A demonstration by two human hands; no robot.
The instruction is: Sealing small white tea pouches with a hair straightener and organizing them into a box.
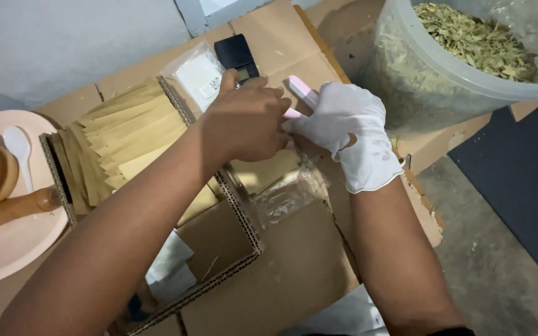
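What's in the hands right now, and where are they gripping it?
Both the bare left hand and gloved right hand meet on a pink-and-white tool, gripping its lower end; the exact grip is hidden.

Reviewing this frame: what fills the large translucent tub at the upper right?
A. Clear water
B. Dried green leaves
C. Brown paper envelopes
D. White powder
B: the translucent tub is heaped with dried green leaves; the brown paper envelopes stand in the cardboard box at left instead, while the bare left hand and the gloved right hand meet over a pink-and-white tool.
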